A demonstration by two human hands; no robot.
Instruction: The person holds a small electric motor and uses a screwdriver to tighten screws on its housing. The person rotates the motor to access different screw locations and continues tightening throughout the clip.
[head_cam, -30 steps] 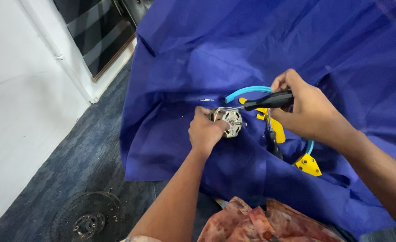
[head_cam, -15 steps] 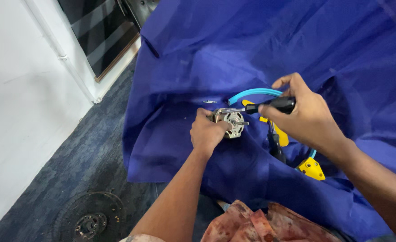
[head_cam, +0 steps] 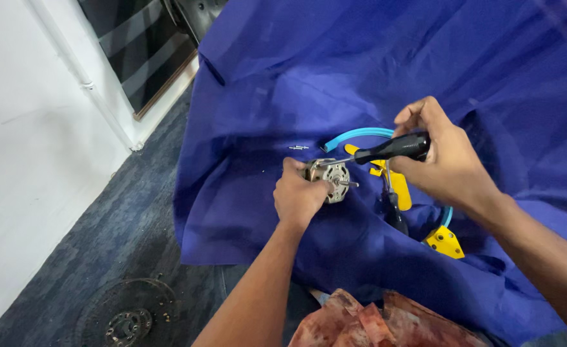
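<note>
Left hand (head_cam: 298,198) is wrapped around a small metal motor (head_cam: 330,180), pinning it on the blue cloth (head_cam: 283,83). Right hand (head_cam: 443,158) is closed on a black-handled screwdriver (head_cam: 386,150), tip resting on the motor's top edge. That motor looks dense and rigid, probably hefty for its size with sharp plate edges, so I'd hold the outer frame, not the thin shaft poking out. A couple of loose screws (head_cam: 299,148) lie just behind it.
</note>
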